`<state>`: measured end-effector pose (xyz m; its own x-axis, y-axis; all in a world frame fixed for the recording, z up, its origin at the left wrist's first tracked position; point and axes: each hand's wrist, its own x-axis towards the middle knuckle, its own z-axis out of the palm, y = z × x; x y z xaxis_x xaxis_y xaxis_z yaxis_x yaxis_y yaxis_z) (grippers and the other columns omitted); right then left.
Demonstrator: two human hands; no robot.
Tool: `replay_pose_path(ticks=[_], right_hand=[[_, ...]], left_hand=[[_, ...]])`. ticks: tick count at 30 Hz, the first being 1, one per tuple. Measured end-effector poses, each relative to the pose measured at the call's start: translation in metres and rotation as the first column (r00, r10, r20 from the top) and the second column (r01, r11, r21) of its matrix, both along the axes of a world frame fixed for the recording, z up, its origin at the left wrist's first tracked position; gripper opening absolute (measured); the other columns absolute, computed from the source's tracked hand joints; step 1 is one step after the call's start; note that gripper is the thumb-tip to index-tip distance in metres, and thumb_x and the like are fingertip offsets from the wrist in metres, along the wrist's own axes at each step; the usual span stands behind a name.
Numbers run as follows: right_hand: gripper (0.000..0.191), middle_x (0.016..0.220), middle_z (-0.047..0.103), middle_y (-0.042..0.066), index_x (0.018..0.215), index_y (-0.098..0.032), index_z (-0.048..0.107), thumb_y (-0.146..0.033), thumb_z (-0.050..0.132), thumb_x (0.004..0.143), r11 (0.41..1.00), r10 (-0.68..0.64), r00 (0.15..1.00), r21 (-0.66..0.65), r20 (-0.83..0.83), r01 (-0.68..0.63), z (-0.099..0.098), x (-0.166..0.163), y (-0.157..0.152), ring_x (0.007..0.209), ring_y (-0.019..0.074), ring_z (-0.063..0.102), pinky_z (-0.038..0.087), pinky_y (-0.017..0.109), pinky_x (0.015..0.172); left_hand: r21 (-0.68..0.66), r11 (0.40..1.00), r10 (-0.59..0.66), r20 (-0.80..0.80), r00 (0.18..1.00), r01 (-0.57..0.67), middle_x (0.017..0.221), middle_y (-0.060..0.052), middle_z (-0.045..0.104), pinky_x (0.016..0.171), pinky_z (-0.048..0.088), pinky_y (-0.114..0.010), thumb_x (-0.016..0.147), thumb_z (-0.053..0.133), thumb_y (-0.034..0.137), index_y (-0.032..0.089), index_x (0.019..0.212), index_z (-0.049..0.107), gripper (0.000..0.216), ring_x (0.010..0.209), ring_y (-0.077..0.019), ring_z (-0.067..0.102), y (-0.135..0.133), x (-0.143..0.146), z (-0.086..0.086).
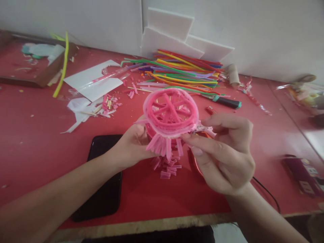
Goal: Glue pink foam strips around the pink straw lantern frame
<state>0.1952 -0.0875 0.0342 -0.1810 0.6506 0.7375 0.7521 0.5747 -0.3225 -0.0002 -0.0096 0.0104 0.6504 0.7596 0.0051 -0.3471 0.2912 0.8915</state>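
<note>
A pink wheel-shaped craft (170, 126) with a fuzzy double rim and several spokes is raised over the red table. Short pink straw pieces (162, 146) fan downward from its lower rim. My left hand (135, 143) grips the craft from the left and behind, its fingertips hidden by the rim. On the other side, my right hand (222, 152) is closed in a pinch close to the right rim; what lies between its fingertips is unclear. A shiny orange-red object (194, 163) is partly hidden behind that hand. Cut pink straw bits (167, 172) lie beneath the craft.
A black phone (103, 189) lies under my left forearm. Behind are colourful pipe cleaners (182, 71), a black-and-teal cutter (227, 102), a cardboard tube (233, 75) and white foam boards (172, 40). A brown tray (37, 81) stands left; a dark cable (268, 192) runs right.
</note>
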Motion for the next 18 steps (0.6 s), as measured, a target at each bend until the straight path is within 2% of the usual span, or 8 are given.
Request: replay_pose_path(ticks=[8,11,14,16,18], right_hand=[[0.033,0.113,0.063,0.006,0.111,-0.028,0.073,-0.007,0.067,0.087,0.999,-0.026,0.999,0.048,0.046,0.024,-0.0003,0.0008,0.0017,0.101,0.0244,0.064,0.051,0.047,0.082],[0.036,0.113,0.064,0.007,0.111,-0.026,0.074,-0.005,0.073,0.081,0.997,-0.008,0.999,0.073,0.039,0.005,-0.0004,0.0013,0.0026,0.1,0.025,0.064,0.051,0.046,0.081],[0.03,0.113,0.063,0.008,0.111,-0.026,0.073,-0.014,0.073,0.084,0.999,0.005,0.999,0.046,0.044,-0.007,0.001,0.0031,0.0027,0.1,0.0263,0.064,0.051,0.047,0.082],[0.025,0.115,0.064,0.009,0.114,-0.026,0.072,-0.021,0.067,0.089,0.999,0.019,0.999,0.036,0.04,-0.02,0.0018,0.0052,0.003,0.101,0.0271,0.064,0.051,0.049,0.082],[0.025,0.114,0.068,0.007,0.115,-0.026,0.069,-0.024,0.062,0.091,0.996,0.027,0.999,0.079,0.018,-0.028,0.0017,0.0069,0.0036,0.098,0.0258,0.066,0.052,0.049,0.081]], left_hand=[[0.009,1.0,0.012,0.017,1.0,-0.012,0.092,0.004,0.083,0.082,0.059,-0.015,0.059,0.087,-0.008,0.023,0.095,0.082,0.048,0.08,-0.0089,0.075,-0.0013,-0.0005,-0.0014],[0.018,1.0,0.018,-0.004,1.0,-0.018,0.093,0.002,0.083,0.085,0.062,-0.022,0.057,0.091,-0.002,0.024,0.095,0.082,0.046,0.083,-0.0137,0.077,-0.0012,0.0004,-0.0003],[0.031,0.999,0.022,-0.031,0.999,-0.021,0.097,0.0,0.084,0.091,0.064,-0.03,0.058,0.093,0.004,0.025,0.096,0.082,0.045,0.09,-0.0193,0.079,-0.0013,0.0005,0.0014],[0.05,0.999,0.012,-0.041,0.999,-0.01,0.101,-0.001,0.083,0.094,0.063,-0.031,0.06,0.092,0.005,0.025,0.098,0.082,0.043,0.094,-0.02,0.079,-0.0013,0.0,0.0019],[0.074,0.997,0.009,-0.062,0.998,-0.004,0.103,-0.002,0.083,0.092,0.063,-0.029,0.062,0.091,0.005,0.022,0.098,0.081,0.041,0.095,-0.0199,0.078,-0.0015,-0.0008,0.0015]])
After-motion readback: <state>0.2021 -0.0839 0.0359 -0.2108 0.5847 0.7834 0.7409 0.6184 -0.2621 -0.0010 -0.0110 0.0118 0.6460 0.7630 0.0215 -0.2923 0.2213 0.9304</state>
